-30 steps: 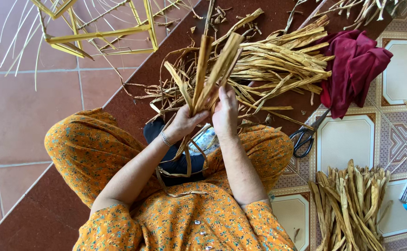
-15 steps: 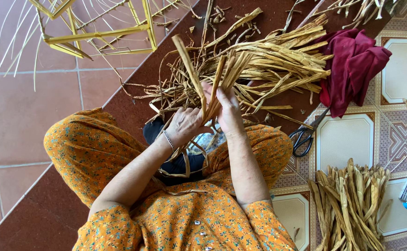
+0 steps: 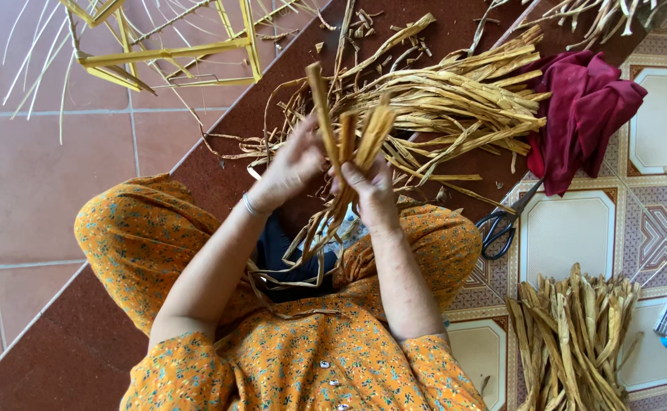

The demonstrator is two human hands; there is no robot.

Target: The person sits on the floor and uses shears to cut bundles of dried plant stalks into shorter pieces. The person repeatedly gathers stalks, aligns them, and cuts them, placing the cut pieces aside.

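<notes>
Head view looks straight down at a person sitting on the floor (image 3: 59, 183) in orange flowered clothes. Both hands are raised in front of the body and hold a small bundle of dry strips (image 3: 349, 144), flat and straw-coloured. The left hand (image 3: 292, 164) is on the left side of the bundle, with its fingers curled around the strips; a thin bracelet sits on its wrist. The right hand (image 3: 368, 186) grips the bundle lower down, fingers closed on it, and the thumb side is hidden behind the strips. The tops of the strips fan out a little above the hands, and the lower ends hang down into the lap, where they curl over a dark cloth (image 3: 288, 255). How many strips are in the bundle I cannot tell.

Behind the hands lies a big pile (image 3: 455, 106) of the same strips on the dark red part of the floor. A crimson cloth (image 3: 585, 114) lies just beside the pile, on the right. Black scissors (image 3: 501, 224) rest near the right knee, partly under the pile's loose ends. A second heap (image 3: 577, 335) of strips lies at lower right and is cut off by the edge. A yellow frame (image 3: 166, 53) at upper left is also cut off. At the far right edge a blue thing and a white ribbed thing are too much cut off to name.
</notes>
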